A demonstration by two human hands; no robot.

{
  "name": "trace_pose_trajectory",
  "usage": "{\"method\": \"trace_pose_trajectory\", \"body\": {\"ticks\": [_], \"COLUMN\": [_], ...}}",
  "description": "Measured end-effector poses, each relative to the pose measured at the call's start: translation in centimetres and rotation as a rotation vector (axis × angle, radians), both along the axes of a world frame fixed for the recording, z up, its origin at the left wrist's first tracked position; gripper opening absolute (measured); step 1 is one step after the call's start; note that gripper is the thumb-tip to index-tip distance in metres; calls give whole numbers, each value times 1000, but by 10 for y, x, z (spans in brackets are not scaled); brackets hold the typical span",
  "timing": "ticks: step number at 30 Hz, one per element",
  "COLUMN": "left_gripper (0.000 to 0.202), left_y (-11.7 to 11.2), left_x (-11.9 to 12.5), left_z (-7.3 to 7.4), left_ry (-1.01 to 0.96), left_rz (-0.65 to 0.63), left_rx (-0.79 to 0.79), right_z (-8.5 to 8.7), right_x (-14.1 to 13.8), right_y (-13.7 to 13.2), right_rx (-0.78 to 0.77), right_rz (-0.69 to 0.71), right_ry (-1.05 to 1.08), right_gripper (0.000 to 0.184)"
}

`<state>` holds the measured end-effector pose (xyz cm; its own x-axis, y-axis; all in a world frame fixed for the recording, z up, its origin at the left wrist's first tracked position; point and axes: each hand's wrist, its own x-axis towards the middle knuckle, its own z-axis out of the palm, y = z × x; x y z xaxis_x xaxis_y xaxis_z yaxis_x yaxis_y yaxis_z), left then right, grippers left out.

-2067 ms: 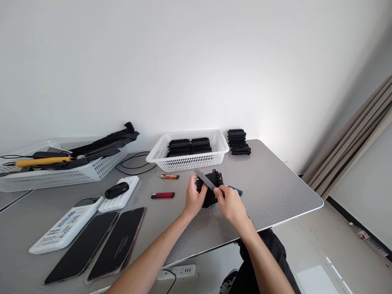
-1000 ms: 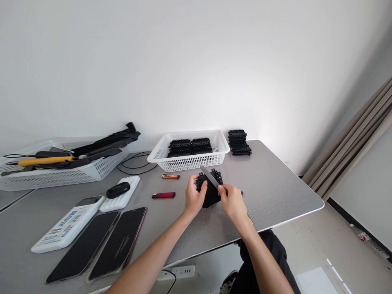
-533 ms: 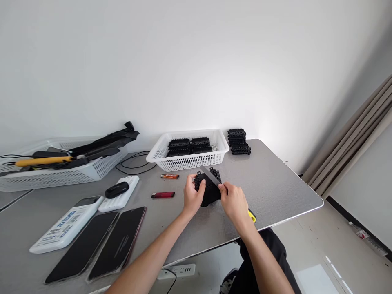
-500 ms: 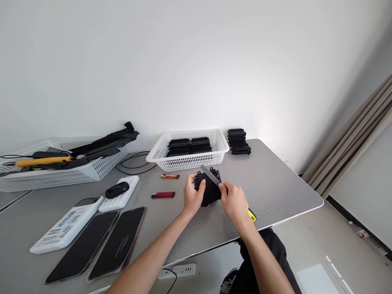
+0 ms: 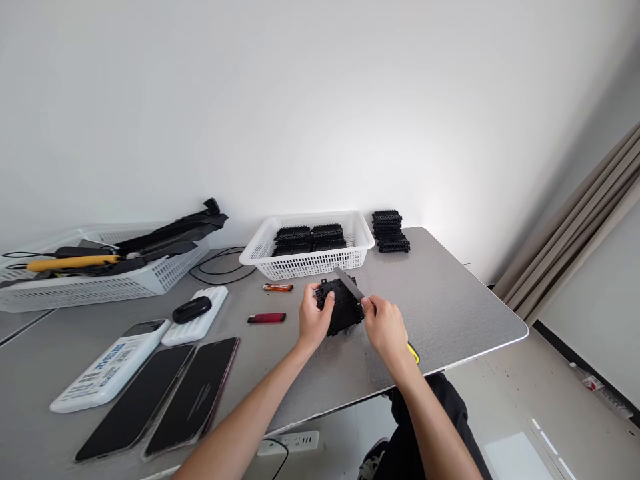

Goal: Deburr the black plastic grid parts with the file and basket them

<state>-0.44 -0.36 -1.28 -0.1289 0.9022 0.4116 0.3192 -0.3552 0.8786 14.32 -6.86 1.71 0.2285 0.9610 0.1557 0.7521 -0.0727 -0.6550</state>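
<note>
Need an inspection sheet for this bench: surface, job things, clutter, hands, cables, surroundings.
Surface: grey table, rounded far corner.
Job things: black part with a metal strip slanting across; contact unclear.
Clutter: orange lighter, red lighter, two phones, two flat white devices, one under a black case; tool basket; white basket holding similar parts; parts stack; yellow object, mostly hidden.
Hands: left hand holds the part; right hand grips the strip.
Cables: black cable looped between the baskets; another at the power strip below the table.
Surroundings: pale wall, curtain at right.
</note>
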Motion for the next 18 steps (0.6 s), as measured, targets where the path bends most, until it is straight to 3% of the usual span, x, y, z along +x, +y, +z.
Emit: {"method": "trace_pose_trajectory", "body": {"ticks": [3,8,12,18], "left_gripper": [24,26,30,35], "left_y": [0,-2,0,11], "left_x": [0,0,0,3], "left_z": [-1,2,1,-5], "left_ry": [3,-41,-99,-411], "left_rz": [-6,-27,-53,-182], "left_rx": [17,2,22,-6], "right_z": [-3,-4,-2,-11], "right_x": [-1,7,21,33], "right_y": [2,6,8,18], "right_rx": [12,34,85,12], "right_rz": [117,88,142,119], "right_ry": [67,163,353,611], "right_gripper": [35,38,45,52]}}
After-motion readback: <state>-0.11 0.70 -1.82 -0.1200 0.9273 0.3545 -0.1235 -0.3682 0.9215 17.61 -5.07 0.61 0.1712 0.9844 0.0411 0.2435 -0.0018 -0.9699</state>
